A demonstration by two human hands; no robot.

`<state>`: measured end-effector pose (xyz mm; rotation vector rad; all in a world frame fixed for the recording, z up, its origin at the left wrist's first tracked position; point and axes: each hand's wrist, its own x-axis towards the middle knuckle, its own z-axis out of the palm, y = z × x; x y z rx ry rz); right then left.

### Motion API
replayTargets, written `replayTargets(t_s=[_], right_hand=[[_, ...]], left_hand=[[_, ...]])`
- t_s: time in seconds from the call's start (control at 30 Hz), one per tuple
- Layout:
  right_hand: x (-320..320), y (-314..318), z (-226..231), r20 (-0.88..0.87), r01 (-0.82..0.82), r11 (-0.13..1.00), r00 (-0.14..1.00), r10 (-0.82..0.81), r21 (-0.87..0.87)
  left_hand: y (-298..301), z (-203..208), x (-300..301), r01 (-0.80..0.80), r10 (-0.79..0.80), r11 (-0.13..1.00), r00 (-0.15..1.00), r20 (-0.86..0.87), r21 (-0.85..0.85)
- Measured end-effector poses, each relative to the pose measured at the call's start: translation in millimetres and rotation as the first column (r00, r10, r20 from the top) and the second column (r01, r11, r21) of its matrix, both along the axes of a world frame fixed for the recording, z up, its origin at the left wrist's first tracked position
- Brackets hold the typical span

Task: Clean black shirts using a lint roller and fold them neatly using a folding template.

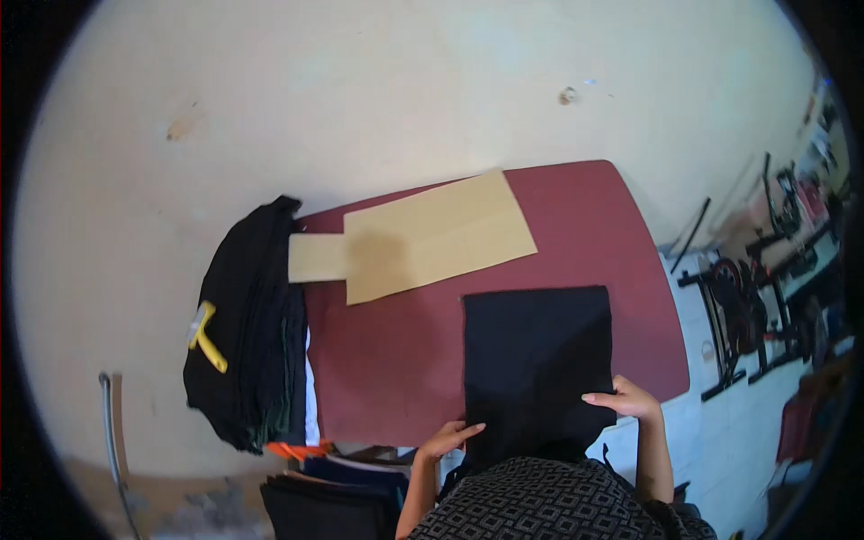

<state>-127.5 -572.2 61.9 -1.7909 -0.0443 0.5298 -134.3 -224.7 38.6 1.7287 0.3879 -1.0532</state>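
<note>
A black piece of fabric [538, 360] with straight edges lies over the near side of the maroon table [387, 360], its lower end reaching my body. My left hand [450, 438] grips its left edge low down, thumb on top and the other fingers partly hidden. On the opposite edge, a little higher, my right hand [630, 399] pinches the fabric with the thumb lying over it. Beyond the fabric, a flat tan cardboard template [432, 238] with a narrower tab at its left end rests on the table, apart from both hands.
A thick pile of black fabric [247, 333] sits at the table's left end, with a yellow-handled tool [211, 342] on it. More folded dark cloth [328, 504] is below, left of me. A wall [405, 90] backs the table. Exercise equipment [747, 306] stands right.
</note>
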Motion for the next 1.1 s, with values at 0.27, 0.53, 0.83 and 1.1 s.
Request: replayTargets(t_s=[0.27, 0.53, 0.83, 1.1], right_hand=[[87, 31, 64, 0.027, -0.181, 0.957, 0.983, 0.180, 0.227], [122, 100, 114, 0.073, -0.489, 0.703, 0.843, 0.533, 0.516], [43, 265, 142, -0.151, -0.743, 0.313, 0.280, 0.948, 0.592], [-71, 472, 110, -0.346, -0.710, 0.264, 0.031, 0.938, 0.653]], left_hand=[[1, 39, -30, -0.398, 0.477, 0.843, 0.865, 0.159, -0.363], [36, 136, -151, -0.563, 0.822, 0.541, 0.195, 0.535, -0.625], [15, 131, -321, -0.533, 0.234, 0.001, -0.823, 0.518, -0.846], [96, 150, -397, -0.239, 0.088, -0.567, -0.969, 0.231, -0.788]])
